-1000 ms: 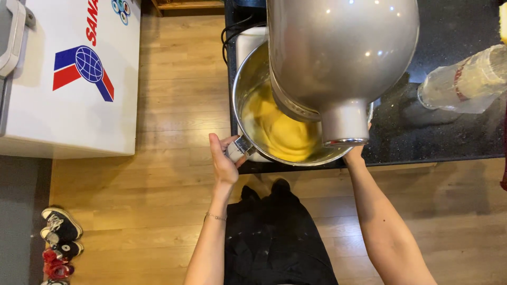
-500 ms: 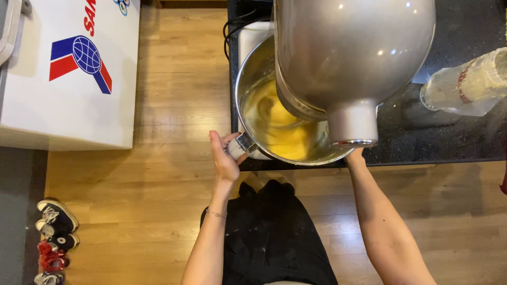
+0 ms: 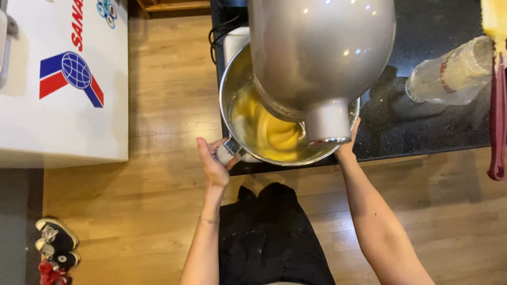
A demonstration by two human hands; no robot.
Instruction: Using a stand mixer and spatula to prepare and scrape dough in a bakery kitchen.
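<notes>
A silver stand mixer head [image 3: 322,53] hangs over a steel mixing bowl [image 3: 232,89] with yellow batter [image 3: 272,134] inside. The bowl stands at the front edge of a black counter [image 3: 422,116]. My left hand [image 3: 214,163] grips the bowl's handle [image 3: 228,151] at its left side. My right hand [image 3: 348,148] rests against the bowl's right rim, mostly hidden under the mixer head, so its fingers do not show.
A clear plastic bottle [image 3: 454,71] lies on the counter to the right. A dark red utensil handle [image 3: 497,121] hangs at the far right. A white chest appliance [image 3: 63,89] stands left on the wooden floor [image 3: 158,211], with shoes [image 3: 55,245] at the bottom left.
The view has shifted a little, so the mixer and bowl sit slightly further right and up. Both hands stay at the bowl as before.
</notes>
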